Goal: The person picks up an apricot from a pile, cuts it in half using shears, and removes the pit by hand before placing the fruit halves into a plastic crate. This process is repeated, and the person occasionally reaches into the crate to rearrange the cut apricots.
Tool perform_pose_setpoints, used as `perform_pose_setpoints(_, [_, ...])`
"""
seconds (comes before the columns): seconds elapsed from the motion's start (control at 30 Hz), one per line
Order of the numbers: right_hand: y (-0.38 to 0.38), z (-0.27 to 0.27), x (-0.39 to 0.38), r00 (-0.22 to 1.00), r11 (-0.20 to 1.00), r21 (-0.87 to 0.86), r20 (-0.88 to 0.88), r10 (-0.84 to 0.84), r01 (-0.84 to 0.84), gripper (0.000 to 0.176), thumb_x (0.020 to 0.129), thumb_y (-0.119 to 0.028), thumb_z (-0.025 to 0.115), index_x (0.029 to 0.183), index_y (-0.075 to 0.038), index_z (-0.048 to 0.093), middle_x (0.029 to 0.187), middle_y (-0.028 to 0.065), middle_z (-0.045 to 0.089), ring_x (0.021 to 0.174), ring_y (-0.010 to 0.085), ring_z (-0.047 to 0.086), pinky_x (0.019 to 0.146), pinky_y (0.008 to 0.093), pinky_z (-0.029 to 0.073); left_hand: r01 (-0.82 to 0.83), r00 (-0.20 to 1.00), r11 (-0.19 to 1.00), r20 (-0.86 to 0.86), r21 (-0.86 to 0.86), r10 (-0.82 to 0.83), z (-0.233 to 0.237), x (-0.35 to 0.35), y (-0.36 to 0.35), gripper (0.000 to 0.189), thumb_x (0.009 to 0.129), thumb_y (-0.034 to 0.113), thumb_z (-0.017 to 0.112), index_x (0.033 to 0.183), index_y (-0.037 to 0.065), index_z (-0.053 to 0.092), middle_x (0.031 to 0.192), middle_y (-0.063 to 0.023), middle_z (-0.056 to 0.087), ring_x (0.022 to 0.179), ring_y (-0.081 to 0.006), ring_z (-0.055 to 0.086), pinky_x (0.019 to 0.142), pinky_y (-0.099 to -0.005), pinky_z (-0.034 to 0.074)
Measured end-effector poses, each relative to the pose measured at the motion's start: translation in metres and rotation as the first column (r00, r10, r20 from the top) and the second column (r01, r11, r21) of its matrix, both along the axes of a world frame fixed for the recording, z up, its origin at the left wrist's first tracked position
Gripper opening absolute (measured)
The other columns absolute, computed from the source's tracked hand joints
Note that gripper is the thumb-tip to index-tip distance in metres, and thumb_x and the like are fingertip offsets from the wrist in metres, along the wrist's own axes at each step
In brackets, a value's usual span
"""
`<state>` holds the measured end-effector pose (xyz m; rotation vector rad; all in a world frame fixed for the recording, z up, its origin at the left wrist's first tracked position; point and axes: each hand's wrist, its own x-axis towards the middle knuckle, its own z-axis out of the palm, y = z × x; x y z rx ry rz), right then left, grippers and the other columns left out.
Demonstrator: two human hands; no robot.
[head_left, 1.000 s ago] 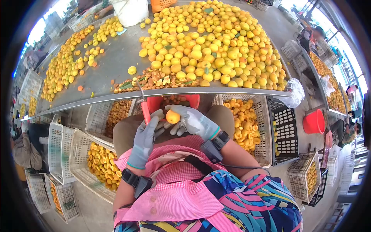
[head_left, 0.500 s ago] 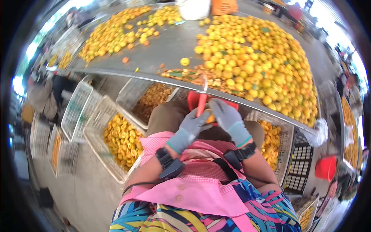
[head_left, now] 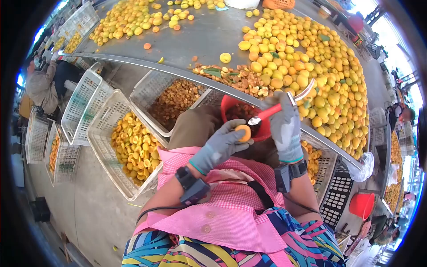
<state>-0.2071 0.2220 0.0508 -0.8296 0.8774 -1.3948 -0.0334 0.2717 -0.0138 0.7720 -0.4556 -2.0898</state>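
A clear plastic bag [head_left: 365, 167] hangs at the right corner of the bench [head_left: 195, 44], near a red bucket [head_left: 362, 204] on the concrete floor [head_left: 100, 222]. At left are a person in a drab jacket [head_left: 43, 89] and, apart, a black box [head_left: 41, 209].

White bucket [head_left: 242, 3] and orange basket [head_left: 279, 4] at the far side of the desk [head_left: 200, 42] cut off by the top edge, red tub [head_left: 228, 104] partly hidden under the desk, red-handled tool [head_left: 270, 111] partly covered by right fingers [head_left: 281, 101], person [head_left: 405, 115] right of the desk blurred.
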Motion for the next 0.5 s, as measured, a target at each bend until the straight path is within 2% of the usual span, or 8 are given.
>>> perform_pose_setpoints(0.03, [0.001, 0.009, -0.004, 0.993, 0.993, 0.034, 0.006, -0.115, 0.115, 0.029, 0.097, -0.027, 0.048, 0.103, 0.000, 0.058, 0.077, 0.0057, 0.061, 0.071, 0.0145, 0.060, 0.068, 0.0303, 0.051, -0.032, 0.975, 0.998, -0.217, 0.062, 0.045, -0.003, 0.006, -0.001, 0.035, 0.089, 0.014, 0.061, 0.122, 0.010, 0.049, 0.117, -0.0120, 0.058, 0.101, -0.0324, 0.062, 0.086, -0.0373, 0.055])
perform_pose_setpoints(0.07, [0.005, 0.017, -0.009, 0.994, 0.999, 0.009, -0.097, -0.045, 0.046, 0.027, 0.097, -0.027, 0.047, 0.097, -0.002, 0.058, 0.067, 0.0027, 0.055, 0.061, 0.0117, 0.056, 0.061, 0.0289, 0.050, -0.055, 0.952, 0.993, -0.294, 0.104, 0.084, -0.005, 0.011, -0.002, 0.035, 0.089, 0.012, 0.060, 0.122, 0.008, 0.048, 0.122, -0.0178, 0.055, 0.107, -0.0392, 0.058, 0.093, -0.0410, 0.051])
perform_pose_setpoints(0.1, [0.012, 0.020, -0.017, 0.948, 0.999, 0.010, -0.318, 0.032, -0.030, 0.024, 0.096, -0.025, 0.048, 0.097, -0.003, 0.057, 0.063, 0.0025, 0.052, 0.056, 0.0118, 0.053, 0.060, 0.0295, 0.050, -0.078, 0.937, 0.995, -0.336, 0.061, 0.094, -0.003, 0.016, -0.002, 0.036, 0.089, 0.012, 0.059, 0.123, 0.007, 0.048, 0.123, -0.0193, 0.054, 0.113, -0.0388, 0.054, 0.099, -0.0428, 0.046])
perform_pose_setpoints(0.17, [0.029, 0.023, -0.014, 0.947, 0.999, 0.048, -0.320, 0.035, -0.021, 0.021, 0.096, -0.024, 0.049, 0.096, -0.004, 0.056, 0.063, 0.0024, 0.051, 0.054, 0.0140, 0.052, 0.059, 0.0311, 0.050, -0.125, 0.919, 0.991, -0.373, 0.036, 0.130, -0.002, 0.022, -0.005, 0.032, 0.092, 0.014, 0.056, 0.123, 0.006, 0.050, 0.125, -0.0197, 0.053, 0.116, -0.0372, 0.053, 0.102, -0.0433, 0.044])
perform_pose_setpoints(0.23, [0.039, 0.021, -0.006, 0.933, 0.972, 0.180, -0.296, 0.203, -0.154, 0.032, 0.099, -0.030, 0.044, 0.120, -0.006, 0.053, 0.056, 0.0003, 0.046, 0.047, 0.0083, 0.044, 0.047, 0.0223, 0.040, -0.086, 0.915, 0.995, -0.389, 0.060, 0.102, 0.002, 0.028, -0.009, 0.037, 0.093, 0.019, 0.057, 0.128, 0.013, 0.047, 0.129, -0.0130, 0.052, 0.116, -0.0302, 0.054, 0.096, -0.0406, 0.048])
perform_pose_setpoints(0.3, [0.046, 0.022, 0.007, 0.950, 0.953, 0.262, -0.226, 0.215, -0.153, 0.041, 0.100, -0.034, 0.043, 0.129, -0.005, 0.044, 0.055, -0.0014, 0.042, 0.044, 0.0057, 0.039, 0.042, 0.0188, 0.033, -0.098, 0.935, 0.995, -0.340, 0.031, 0.103, 0.014, 0.026, -0.007, 0.038, 0.094, 0.023, 0.055, 0.130, 0.013, 0.047, 0.128, -0.0101, 0.053, 0.118, -0.0270, 0.053, 0.096, -0.0381, 0.047])
perform_pose_setpoints(0.37, [0.050, 0.024, 0.015, 0.935, 0.947, 0.193, -0.199, 0.292, -0.255, 0.044, 0.099, -0.035, 0.043, 0.133, -0.006, 0.043, 0.057, -0.0029, 0.042, 0.044, 0.0035, 0.037, 0.041, 0.0172, 0.030, -0.111, 0.925, 0.992, -0.359, 0.057, 0.124, 0.014, 0.022, -0.008, 0.038, 0.094, 0.024, 0.055, 0.130, 0.012, 0.048, 0.127, -0.0093, 0.054, 0.117, -0.0255, 0.053, 0.096, -0.0368, 0.046])
perform_pose_setpoints(0.5, [0.047, 0.001, 0.021, 0.920, 0.936, 0.160, -0.194, 0.342, -0.314, 0.043, 0.099, -0.031, 0.044, 0.135, -0.007, 0.041, 0.061, 0.0012, 0.051, 0.045, 0.0108, 0.046, 0.044, 0.0231, 0.037, -0.158, 0.908, 0.987, -0.386, 0.039, 0.161, 0.007, 0.017, -0.010, 0.035, 0.095, 0.024, 0.053, 0.126, 0.009, 0.051, 0.126, -0.0078, 0.054, 0.112, -0.0211, 0.055, 0.094, -0.0330, 0.047])
